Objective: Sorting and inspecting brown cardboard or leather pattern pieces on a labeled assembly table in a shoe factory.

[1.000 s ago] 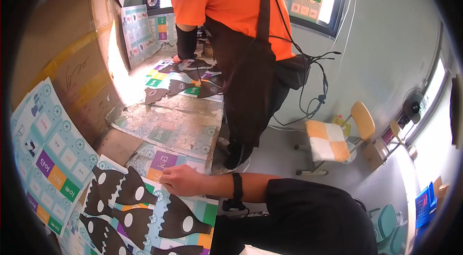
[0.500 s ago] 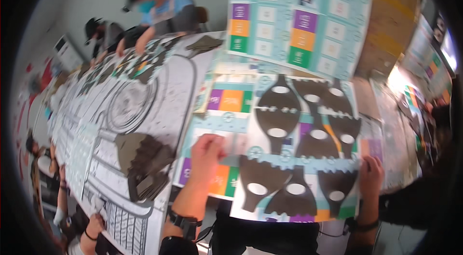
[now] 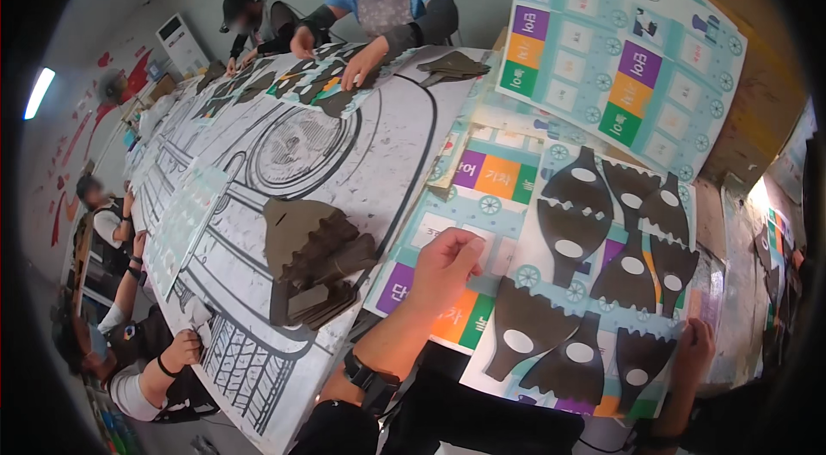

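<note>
A printed card sheet (image 3: pixel 503 376) in front of me carries several dark brown, paddle-shaped felt-like pieces (image 3: pixel 575 244) with scalloped edges and white ovals. At its right edge is my right hand (image 3: pixel 695 350), its fingers closed on the sheet's border, close to the lower right brown piece. My left hand (image 3: pixel 447 266) hovers left of the pieces, above another colourful printed sheet (image 3: pixel 411 279). Its thumb and forefinger are pressed together; anything between them is too small to make out. Left of that hand, a stack of loose brown pieces (image 3: pixel 314 261) lies on the table.
The long table (image 3: pixel 413 145) bears a black-and-white vehicle drawing. More printed sheets (image 3: pixel 619 59) stand raised at the far right. A small brown pile (image 3: pixel 453 65) lies at the back. Co-workers sit across and at left; one masked person's hands (image 3: pixel 366 64) handle brown pieces.
The whole view has swung left, so everything sits further right in the picture. My hands keep nearly the same places beside the sheet, and the pieces on it look unchanged.
</note>
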{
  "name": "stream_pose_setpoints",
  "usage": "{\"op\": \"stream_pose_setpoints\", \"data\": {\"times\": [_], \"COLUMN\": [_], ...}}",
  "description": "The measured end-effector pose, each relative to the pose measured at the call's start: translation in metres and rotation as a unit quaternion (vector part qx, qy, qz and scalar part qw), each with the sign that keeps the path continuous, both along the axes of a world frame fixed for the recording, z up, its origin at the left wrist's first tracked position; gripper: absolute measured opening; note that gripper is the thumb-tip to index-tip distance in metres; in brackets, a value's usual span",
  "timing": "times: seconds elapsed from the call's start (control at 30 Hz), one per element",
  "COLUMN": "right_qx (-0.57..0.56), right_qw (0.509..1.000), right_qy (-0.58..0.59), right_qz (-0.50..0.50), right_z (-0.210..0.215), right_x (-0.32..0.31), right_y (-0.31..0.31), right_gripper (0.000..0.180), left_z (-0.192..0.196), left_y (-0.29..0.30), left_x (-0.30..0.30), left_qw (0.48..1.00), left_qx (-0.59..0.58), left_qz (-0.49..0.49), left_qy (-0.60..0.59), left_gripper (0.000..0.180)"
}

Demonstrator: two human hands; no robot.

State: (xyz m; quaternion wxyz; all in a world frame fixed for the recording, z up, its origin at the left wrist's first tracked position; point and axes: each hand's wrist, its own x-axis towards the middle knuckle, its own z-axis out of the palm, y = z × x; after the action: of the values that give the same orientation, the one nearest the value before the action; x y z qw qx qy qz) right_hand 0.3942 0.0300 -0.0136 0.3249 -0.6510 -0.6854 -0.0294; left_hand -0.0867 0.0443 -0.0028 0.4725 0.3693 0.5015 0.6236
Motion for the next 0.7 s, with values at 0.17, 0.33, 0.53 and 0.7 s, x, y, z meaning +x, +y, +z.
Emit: {"op": "stream_pose_setpoints", "data": {"times": [0.17, 0.33, 0.53, 0.7], "right_qx": [-0.012, -0.015, -0.002, 0.032], "right_qw": [1.0, 1.0, 1.0, 0.999], "right_qy": [0.019, 0.01, 0.006, -0.005], "right_qz": [-0.02, -0.026, -0.01, -0.023], "right_z": [0.004, 0.005, 0.011, -0.008], "right_x": [0.002, 0.01, 0.001, 0.029], "right_y": [-0.007, -0.013, 0.009, 0.043], "right_gripper": [0.013, 0.013, 0.01, 0.006], "left_z": [0.005, 0.011, 0.049, 0.081], "left_y": [-0.004, -0.01, -0.035, -0.041], "left_x": [0.002, 0.004, 0.005, 0.052], "left_qw": [1.0, 1.0, 0.986, 0.89], "left_qx": [-0.002, 0.011, 0.16, 0.436], "left_qz": [0.01, -0.001, -0.012, -0.089], "left_qy": [0.017, 0.025, 0.05, 0.1], "left_gripper": [0.013, 0.011, 0.006, 0.012]}}
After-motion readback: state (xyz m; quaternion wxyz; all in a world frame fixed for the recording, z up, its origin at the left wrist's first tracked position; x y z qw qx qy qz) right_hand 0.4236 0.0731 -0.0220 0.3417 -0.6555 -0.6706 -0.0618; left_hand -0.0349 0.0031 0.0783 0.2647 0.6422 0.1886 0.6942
